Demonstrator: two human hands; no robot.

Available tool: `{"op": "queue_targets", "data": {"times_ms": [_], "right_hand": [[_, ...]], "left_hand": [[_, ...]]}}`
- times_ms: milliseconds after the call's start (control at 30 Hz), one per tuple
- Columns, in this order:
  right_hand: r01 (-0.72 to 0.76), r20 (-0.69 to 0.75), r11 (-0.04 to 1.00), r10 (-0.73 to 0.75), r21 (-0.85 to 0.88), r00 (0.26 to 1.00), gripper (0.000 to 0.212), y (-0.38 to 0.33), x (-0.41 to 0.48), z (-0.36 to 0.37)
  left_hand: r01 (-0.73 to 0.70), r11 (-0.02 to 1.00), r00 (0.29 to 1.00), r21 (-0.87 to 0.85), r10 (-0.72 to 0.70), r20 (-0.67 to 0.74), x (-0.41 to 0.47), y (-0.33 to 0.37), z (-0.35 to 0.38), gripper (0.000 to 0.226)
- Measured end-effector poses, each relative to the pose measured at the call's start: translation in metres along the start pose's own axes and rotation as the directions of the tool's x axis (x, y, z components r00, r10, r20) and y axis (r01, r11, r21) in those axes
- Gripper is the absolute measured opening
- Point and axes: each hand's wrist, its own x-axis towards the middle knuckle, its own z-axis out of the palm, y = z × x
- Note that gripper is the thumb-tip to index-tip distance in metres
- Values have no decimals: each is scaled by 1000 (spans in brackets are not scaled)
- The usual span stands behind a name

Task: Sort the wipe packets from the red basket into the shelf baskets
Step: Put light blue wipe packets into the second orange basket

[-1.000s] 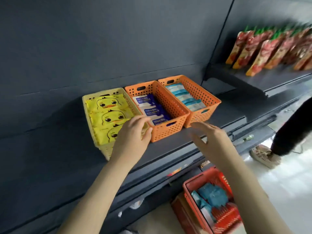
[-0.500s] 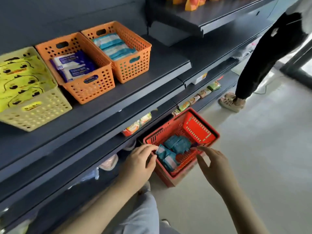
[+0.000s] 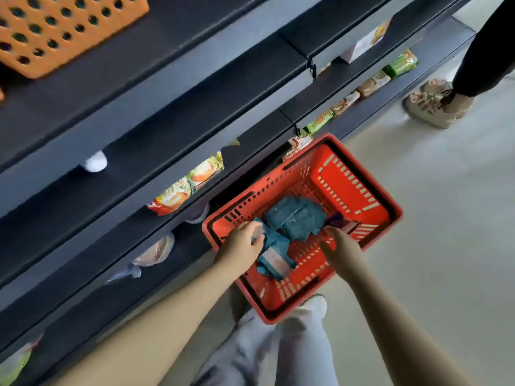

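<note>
1. down in the red basket [image 3: 362, 190] on the floor, at about five o'clock from the dark shelving, we have both hands among the wipe packets.
2. our left hand [image 3: 241, 242] sits at the nine o'clock side of the pile, fingers [image 3: 255, 228] curled narrow over the edge of a teal packet [image 3: 274, 250]; they touch it, but we cannot tell whether they have closed on it or only rest there.
3. our right hand [image 3: 338, 245] is at the three o'clock side, fingers loosely spread and reaching toward a purple packet [image 3: 335, 218] that peeks out beside the teal heap [image 3: 295, 217]; it holds nothing that we can see.
4. the packets left are few: a bunched teal cluster in the middle of the basket, one more teal packet lying toward six o'clock with a pale label showing, and the purple one at the right.
5. we judge this to be the pick-up step, with the sorting well along since the basket floor is mostly bare.
6. the shelf baskets are up at eleven o'clock; only the corner of an orange basket [image 3: 64, 32] shows, well apart from our hands.
7. the next move calls for a firm pinch on one packet per hand, lifting clear of the basket rim, then a rise toward the top shelf, matching teal to teal and purple to purple.
8. the picture is blurred, so the labels stay unread.
</note>
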Motion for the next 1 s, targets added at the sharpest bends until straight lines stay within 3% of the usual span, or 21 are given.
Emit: {"op": "queue_targets", "data": {"times_ms": [267, 600, 700, 833, 1000], "right_hand": [[-127, 194, 991, 132, -42, 972, 56, 54, 133, 58], [-309, 214, 930, 267, 197, 940, 64, 75, 192, 81], [-372, 206, 893, 325, 252, 923, 58, 77, 196, 84], [-326, 227, 930, 284, 173, 932, 41, 76, 196, 83], [-283, 163, 903, 241, 323, 957, 29, 66, 180, 65]], "left_hand": [[98, 994, 989, 57, -103, 104, 129, -25, 81, 45], [318, 948, 945, 27, -319, 74, 181, -42, 131, 60], [335, 940, 941, 71, -338, 36, 185, -46, 138, 65], [365, 921, 925, 137, -375, 57, 192, -51, 140, 72], [408, 912, 910, 48, -410, 62, 185, -42, 130, 51]]}}
